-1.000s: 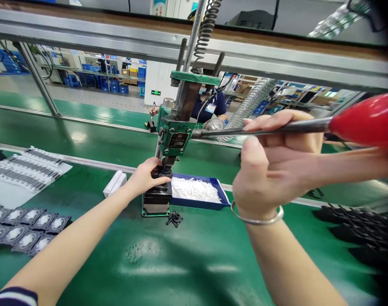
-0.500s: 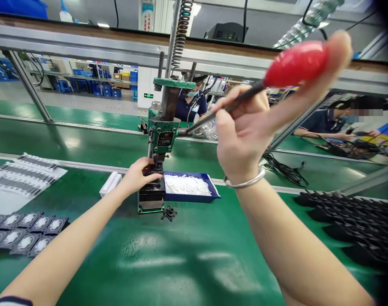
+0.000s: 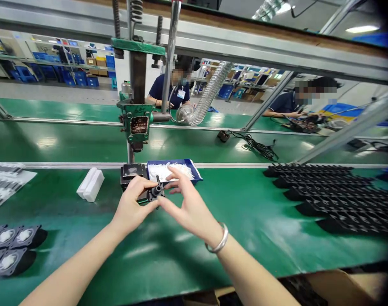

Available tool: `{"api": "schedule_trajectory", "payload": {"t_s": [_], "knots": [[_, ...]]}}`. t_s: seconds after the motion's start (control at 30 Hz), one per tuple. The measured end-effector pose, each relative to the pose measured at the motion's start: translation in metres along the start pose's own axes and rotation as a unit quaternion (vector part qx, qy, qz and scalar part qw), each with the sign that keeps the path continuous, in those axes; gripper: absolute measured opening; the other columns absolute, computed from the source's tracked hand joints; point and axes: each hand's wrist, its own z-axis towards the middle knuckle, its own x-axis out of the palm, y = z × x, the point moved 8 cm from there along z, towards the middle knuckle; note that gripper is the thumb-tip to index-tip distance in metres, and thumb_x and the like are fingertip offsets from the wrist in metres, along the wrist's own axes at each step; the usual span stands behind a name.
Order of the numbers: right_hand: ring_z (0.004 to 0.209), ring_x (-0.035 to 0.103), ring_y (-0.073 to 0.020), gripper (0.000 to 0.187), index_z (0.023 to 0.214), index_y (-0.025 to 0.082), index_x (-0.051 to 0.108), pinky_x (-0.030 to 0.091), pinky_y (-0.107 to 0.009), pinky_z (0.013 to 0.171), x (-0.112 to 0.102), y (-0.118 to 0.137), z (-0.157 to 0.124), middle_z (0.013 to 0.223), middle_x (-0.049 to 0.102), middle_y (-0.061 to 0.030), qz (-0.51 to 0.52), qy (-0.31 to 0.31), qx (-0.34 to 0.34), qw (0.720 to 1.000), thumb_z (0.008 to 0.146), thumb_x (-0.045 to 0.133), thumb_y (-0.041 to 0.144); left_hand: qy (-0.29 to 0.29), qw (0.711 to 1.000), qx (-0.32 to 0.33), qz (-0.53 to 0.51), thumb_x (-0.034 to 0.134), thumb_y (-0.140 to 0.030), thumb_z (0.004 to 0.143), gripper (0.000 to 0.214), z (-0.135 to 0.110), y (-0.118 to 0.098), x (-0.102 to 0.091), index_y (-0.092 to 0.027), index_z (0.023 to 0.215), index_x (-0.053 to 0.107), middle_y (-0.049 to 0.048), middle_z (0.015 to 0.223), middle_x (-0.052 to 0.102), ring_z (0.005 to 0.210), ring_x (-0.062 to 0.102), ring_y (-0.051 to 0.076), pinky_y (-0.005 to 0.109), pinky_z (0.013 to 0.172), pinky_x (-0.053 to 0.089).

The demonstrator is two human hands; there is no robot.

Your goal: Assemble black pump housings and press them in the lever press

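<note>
A small black plastic part (image 3: 156,190) with a round central hub and short arms is held up in front of the press. My left hand (image 3: 133,204) pinches it from the left between thumb and fingers. From the right, my right hand (image 3: 189,199) comes up to the same part, its thumb at the lower edge and its fingers spread apart. The green hand press (image 3: 138,123) stands behind, with its lever (image 3: 171,55) pointing up and its ram above the black base block (image 3: 133,171). My hands partly hide the base.
A blue tray (image 3: 196,172) of white strips sits beside the press, and a white block (image 3: 90,185) lies left. Black parts in rows (image 3: 334,199) cover the right side; grey square parts (image 3: 14,246) lie left. Two people work across the bench beyond the metal frame.
My right hand has let go of the red-knobbed lever and come down to the black part. The lever has swung up. My left hand has moved out from the press base with the part.
</note>
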Motion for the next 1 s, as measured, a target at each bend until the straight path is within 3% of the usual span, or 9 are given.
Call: {"api": "schedule_trajectory", "payload": {"t_s": [0.1, 0.2, 0.33, 0.4, 0.5, 0.63, 0.73, 0.87, 1.0], "knots": [[0.103, 0.061, -0.0237, 0.067, 0.143, 0.020, 0.034, 0.057, -0.042, 0.089, -0.002, -0.005, -0.023, 0.118, 0.054, -0.0123, -0.097, -0.055, 0.038, 0.993, 0.085, 0.066, 0.031, -0.020, 0.998, 0.041, 0.051, 0.072, -0.028, 0.085, 0.037, -0.004, -0.003, 0.026, -0.026, 0.118, 0.056, 0.0054, 0.107, 0.059, 0.102, 0.061, 0.023, 0.038, 0.090, 0.055], [0.092, 0.063, -0.0231, 0.054, 0.132, 0.017, 0.043, 0.059, -0.039, 0.079, -0.011, -0.017, -0.046, 0.109, 0.055, -0.0109, -0.169, -0.114, 0.085, 0.975, 0.083, 0.063, 0.029, -0.025, 0.995, 0.059, 0.074, 0.068, -0.030, 0.087, 0.044, -0.012, 0.003, 0.059, -0.026, 0.127, 0.049, 0.0069, 0.110, 0.059, 0.104, 0.062, 0.025, 0.042, 0.092, 0.054], [0.088, 0.065, -0.0192, 0.037, 0.116, 0.019, 0.050, 0.059, -0.033, 0.078, -0.034, -0.065, -0.084, 0.104, 0.057, -0.0066, -0.231, -0.139, 0.141, 0.953, 0.081, 0.061, 0.026, 0.057, 0.993, 0.063, 0.080, 0.058, -0.036, 0.093, 0.056, -0.034, 0.022, 0.118, -0.025, 0.143, 0.035, 0.0122, 0.118, 0.057, 0.109, 0.063, 0.029, 0.047, 0.093, 0.056], [0.079, 0.065, -0.0156, 0.032, 0.111, 0.019, 0.053, 0.058, -0.029, 0.072, -0.066, -0.103, -0.112, 0.100, 0.057, -0.0045, -0.260, -0.178, 0.195, 0.929, 0.081, 0.061, 0.026, 0.108, 0.987, 0.082, 0.090, 0.054, -0.038, 0.095, 0.058, -0.049, 0.030, 0.142, -0.026, 0.147, 0.030, 0.0140, 0.122, 0.056, 0.111, 0.063, 0.030, 0.048, 0.093, 0.057], [0.065, 0.059, -0.0113, 0.024, 0.104, 0.016, 0.053, 0.056, -0.026, 0.063, -0.141, -0.158, -0.162, 0.095, 0.057, -0.0039, -0.288, -0.276, 0.271, 0.876, 0.084, 0.060, 0.028, 0.181, 0.970, 0.112, 0.117, 0.048, -0.038, 0.098, 0.055, -0.071, 0.037, 0.167, -0.028, 0.149, 0.029, 0.0143, 0.128, 0.055, 0.114, 0.064, 0.031, 0.043, 0.087, 0.060], [0.069, 0.057, -0.0115, 0.028, 0.104, 0.011, 0.056, 0.056, -0.032, 0.074, -0.254, -0.211, -0.218, 0.101, 0.059, -0.0080, -0.308, -0.391, 0.334, 0.800, 0.086, 0.066, 0.030, 0.231, 0.953, 0.130, 0.143, 0.042, -0.036, 0.100, 0.056, -0.083, 0.042, 0.179, -0.029, 0.151, 0.023, 0.0149, 0.136, 0.052, 0.117, 0.064, 0.030, 0.039, 0.084, 0.062], [0.086, 0.062, -0.0146, 0.028, 0.112, 0.013, 0.059, 0.056, -0.035, 0.080, -0.317, -0.238, -0.247, 0.110, 0.061, -0.0069, -0.307, -0.453, 0.367, 0.752, 0.092, 0.063, 0.032, 0.238, 0.949, 0.128, 0.162, 0.040, -0.035, 0.100, 0.055, -0.084, 0.045, 0.181, -0.029, 0.152, 0.023, 0.0152, 0.138, 0.052, 0.116, 0.065, 0.030, 0.042, 0.086, 0.062], [0.101, 0.063, -0.0194, 0.034, 0.123, 0.015, 0.057, 0.057, -0.039, 0.085, -0.363, -0.265, -0.272, 0.120, 0.060, -0.0089, -0.290, -0.514, 0.386, 0.710, 0.095, 0.060, 0.035, 0.238, 0.944, 0.147, 0.173, 0.042, -0.035, 0.099, 0.055, -0.084, 0.045, 0.181, -0.031, 0.151, 0.026, 0.0123, 0.138, 0.055, 0.115, 0.066, 0.029, 0.040, 0.086, 0.063], [0.101, 0.064, -0.0193, 0.037, 0.127, 0.015, 0.056, 0.058, -0.038, 0.084, -0.377, -0.289, -0.285, 0.123, 0.059, -0.0096, -0.264, -0.549, 0.391, 0.690, 0.095, 0.060, 0.034, 0.249, 0.938, 0.157, 0.181, 0.046, -0.035, 0.098, 0.058, -0.086, 0.048, 0.181, -0.031, 0.152, 0.028, 0.0098, 0.141, 0.055, 0.119, 0.064, 0.030, 0.035, 0.081, 0.065]]}}
